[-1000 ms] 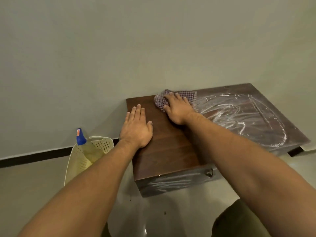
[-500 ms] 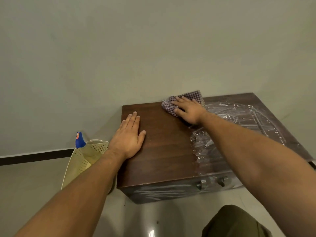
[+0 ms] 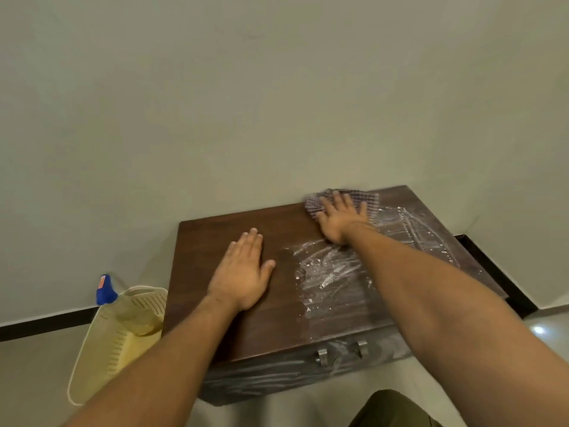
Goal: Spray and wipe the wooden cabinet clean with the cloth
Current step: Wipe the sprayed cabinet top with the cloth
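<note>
A low dark wooden cabinet stands against the wall, its top streaked with white spray foam in the middle and on the right. My right hand lies flat with spread fingers on a checked cloth at the cabinet's back edge, pressing it down. My left hand rests flat, fingers straight, on the dry left part of the top. A spray bottle with a blue head stands in a basket to the left of the cabinet.
A cream perforated plastic basket sits on the floor at the cabinet's left side. Two metal handles are on the cabinet front. A plain wall with a black skirting runs behind. A glossy floor lies in front.
My right hand has slid the cloth to the right along the back edge. My view shifted, so the cabinet sits lower and more of its front shows. My left hand stayed flat on the top.
</note>
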